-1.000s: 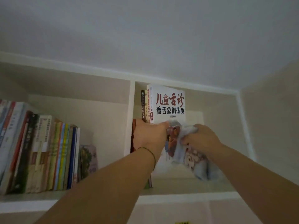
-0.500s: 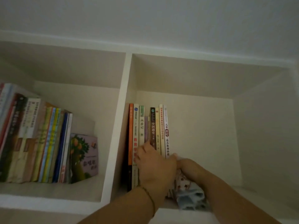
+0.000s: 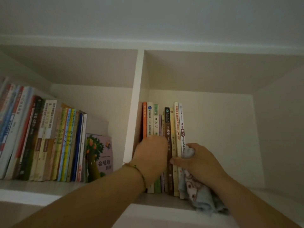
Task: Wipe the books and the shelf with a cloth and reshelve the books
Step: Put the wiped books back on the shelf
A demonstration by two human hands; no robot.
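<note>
I count two compartments in the white shelf (image 3: 137, 102), split by one upright divider. In the right one, a short row of books (image 3: 166, 129) stands upright against the divider; I make out about nine spines: orange, white, green, two thin pale ones, a dark one, then three cream or white ones. The rest of that compartment to their right holds nothing. Left compartment: a long row of leaning books (image 3: 41, 137), more than a dozen, too tightly packed to count exactly, plus one picture book (image 3: 99, 158) facing out with an orange tree on its cover. My left hand (image 3: 150, 155) lies flat against the lower spines of the right row, fingers extended, gripping nothing. My right hand (image 3: 199, 162) is curled around one cloth (image 3: 199, 195), thumb touching the outermost white book (image 3: 182, 129). The cloth is pale blue with a cartoon print, bunched in the fist and trailing onto the shelf edge.
</note>
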